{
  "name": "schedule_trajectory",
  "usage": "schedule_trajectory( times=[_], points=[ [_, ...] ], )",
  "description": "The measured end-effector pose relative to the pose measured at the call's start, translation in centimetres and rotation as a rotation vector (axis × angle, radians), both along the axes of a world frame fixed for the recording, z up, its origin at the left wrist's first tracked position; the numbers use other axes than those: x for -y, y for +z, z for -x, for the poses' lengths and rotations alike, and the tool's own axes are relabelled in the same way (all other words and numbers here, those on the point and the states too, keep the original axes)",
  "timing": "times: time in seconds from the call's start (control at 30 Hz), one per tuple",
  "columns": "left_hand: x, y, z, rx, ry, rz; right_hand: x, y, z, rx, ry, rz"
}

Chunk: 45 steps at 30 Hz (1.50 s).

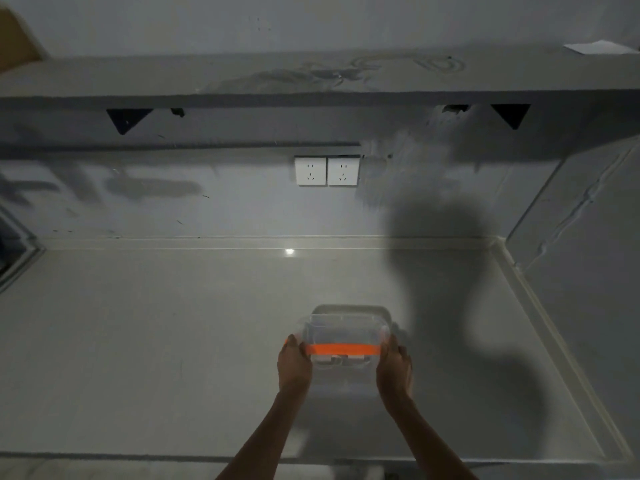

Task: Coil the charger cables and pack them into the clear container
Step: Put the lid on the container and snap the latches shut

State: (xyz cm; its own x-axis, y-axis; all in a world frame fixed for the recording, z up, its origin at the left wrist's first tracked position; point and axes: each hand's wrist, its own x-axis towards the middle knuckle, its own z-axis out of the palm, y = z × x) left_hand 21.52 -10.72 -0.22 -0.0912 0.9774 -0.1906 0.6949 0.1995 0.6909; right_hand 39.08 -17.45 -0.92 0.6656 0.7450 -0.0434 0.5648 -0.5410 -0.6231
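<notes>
A clear container with an orange band across its near side sits just above the pale counter, held from both sides. My left hand grips its left end and my right hand grips its right end. Pale shapes, apparently chargers and cable, show through the clear wall below the orange band; the blur hides their detail. On the grey shelf above, faint loops that look like cables lie near the right, with a tangle further left.
Two white wall sockets sit on the back wall under the shelf. Black brackets hold the shelf. A white sheet lies at the shelf's far right. The counter ends at a wall on the right.
</notes>
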Motion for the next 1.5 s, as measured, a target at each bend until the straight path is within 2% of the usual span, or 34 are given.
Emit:
schedule_trajectory(
  times=[0.1,0.33,0.4,0.5,0.6,0.67,0.87,1.0,1.07,1.13,1.2,1.27,1.3,1.33,1.4,1.43,1.5],
  points=[
    [0.2,-1.2,0.6,0.021,0.024,-0.015,0.7,-1.6,0.3,0.121,0.054,-0.05],
    [-0.3,-1.9,1.1,0.078,-0.018,-0.022,1.0,-1.6,-0.4,0.055,0.096,-0.018],
    [-0.4,-1.9,1.3,-0.023,-0.075,-0.06,1.1,-1.4,-0.7,0.103,0.147,0.012],
    [-1.0,-2.0,0.6,-0.287,-0.2,-0.261,0.0,-1.6,-1.4,0.275,0.225,0.069],
    [-1.3,-2.6,-0.5,-0.381,-0.403,-0.337,-1.7,-2.1,-1.2,0.368,0.406,0.082],
    [-1.0,-3.7,-0.9,-0.448,-0.493,-0.337,-2.0,-2.4,-0.5,0.386,0.453,0.105],
    [-0.7,-3.6,-1.4,-0.463,-0.484,-0.316,-2.2,-2.7,-0.2,0.419,0.448,0.122],
    [-1.3,-4.3,-0.4,-0.438,-0.567,-0.202,-2.2,-2.4,-0.3,0.385,0.471,0.185],
    [-2.0,-4.5,0.4,-0.247,-0.577,-0.181,-2.3,-2.2,-0.7,0.31,0.499,0.189],
    [-2.4,-4.2,1.1,-0.01,-0.547,-0.15,-2.3,-2.2,-1.5,0.164,0.518,0.077],
    [-2.1,-3.5,1.9,0.059,-0.466,-0.146,-1.8,-2.3,-2.8,0.068,0.521,-0.006],
    [-1.0,-3.2,2.8,0.088,-0.284,-0.132,-0.9,-3.3,-3.9,0.062,0.434,-0.011],
    [-0.1,-2.9,3.3,0.163,-0.169,-0.053,-0.5,-3.6,-3.8,-0.034,0.35,0.007],
    [0.5,-2.6,3.7,0.277,-0.071,0.052,-0.1,-3.4,-3.5,-0.222,0.232,0.027],
    [1.5,-2.1,4.3,0.452,0.018,0.263,0.3,-2.9,-2.6,-0.506,0.042,-0.026],
    [1.6,-2.1,4.4,0.423,0.046,0.277,0.4,-3.0,-2.2,-0.548,-0.018,-0.077],
    [1.9,-2.1,4.2,0.306,0.076,0.152,0.3,-2.8,-1.5,-0.603,-0.083,-0.162]
  ],
)
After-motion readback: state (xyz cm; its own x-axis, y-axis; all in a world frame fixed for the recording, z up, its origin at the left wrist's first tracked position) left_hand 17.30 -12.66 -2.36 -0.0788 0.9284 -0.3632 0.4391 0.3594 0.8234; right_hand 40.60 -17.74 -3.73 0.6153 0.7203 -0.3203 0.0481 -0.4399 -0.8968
